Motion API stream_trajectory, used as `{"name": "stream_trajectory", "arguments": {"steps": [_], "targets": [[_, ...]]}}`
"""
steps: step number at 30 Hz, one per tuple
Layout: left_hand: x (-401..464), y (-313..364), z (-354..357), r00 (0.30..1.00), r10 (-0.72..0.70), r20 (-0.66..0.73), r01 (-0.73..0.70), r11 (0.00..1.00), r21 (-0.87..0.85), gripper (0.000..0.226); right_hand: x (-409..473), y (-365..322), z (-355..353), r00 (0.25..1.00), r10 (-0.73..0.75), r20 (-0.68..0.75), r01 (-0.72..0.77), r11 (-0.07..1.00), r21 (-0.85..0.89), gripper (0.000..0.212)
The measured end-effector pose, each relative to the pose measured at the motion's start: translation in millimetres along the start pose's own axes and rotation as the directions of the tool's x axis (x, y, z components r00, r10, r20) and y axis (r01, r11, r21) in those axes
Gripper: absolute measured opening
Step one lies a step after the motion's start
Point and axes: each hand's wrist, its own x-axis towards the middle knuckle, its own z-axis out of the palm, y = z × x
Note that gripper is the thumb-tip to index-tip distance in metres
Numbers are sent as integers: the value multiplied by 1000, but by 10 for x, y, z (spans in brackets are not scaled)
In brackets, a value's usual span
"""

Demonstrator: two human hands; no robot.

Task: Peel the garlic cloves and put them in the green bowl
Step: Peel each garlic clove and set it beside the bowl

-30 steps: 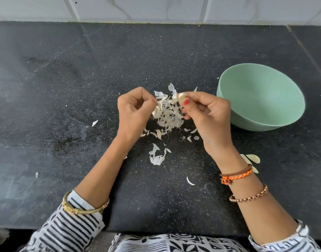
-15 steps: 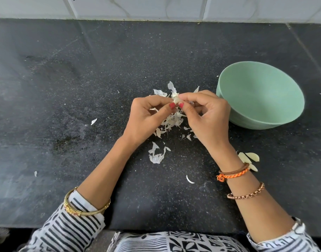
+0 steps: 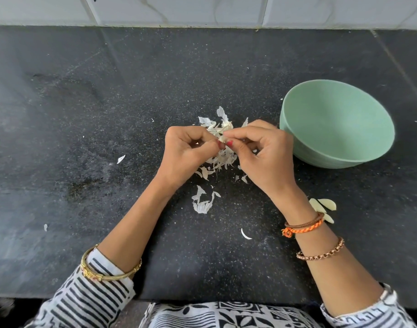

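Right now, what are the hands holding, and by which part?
A garlic clove, pinched between both hands' fingertips: left hand and right hand at its opposite sides.

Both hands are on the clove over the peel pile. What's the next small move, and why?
Probably pull the loosened skin away: both the left hand and right hand pinch the garlic clove, papery skin still clings, and the green bowl looks empty.

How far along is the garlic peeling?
Partly done: loose skins litter the counter, and peeled cloves lie by the right wrist. Both the left hand and right hand pinch a clove mid-peel. The green bowl looks empty, so filling remains.
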Motion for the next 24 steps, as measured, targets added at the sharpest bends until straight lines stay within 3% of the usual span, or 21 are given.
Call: {"name": "stream_trajectory", "arguments": {"steps": [3,5,10,13,24], "targets": [[34,-18,-41,996,-49,-81,50,999,15,11,16,-88,-51,981,182,68,-195,908,372,20],[47,-25,-76,989,-59,-139,64,997,36,14,21,-88,-60,970,242,36,-234,875,423,21],[5,-31,-43,993,56,-101,-38,985,166,30,-1,13,8,975,220,-22,-215,967,134,21],[0,-29,-35,989,115,-91,-96,977,191,14,-13,37,15,986,159,-43,-159,987,-4,21],[11,-53,-53,984,177,19,-174,936,306,11,-30,49,8,996,83,-31,-87,985,-148,18]]}}
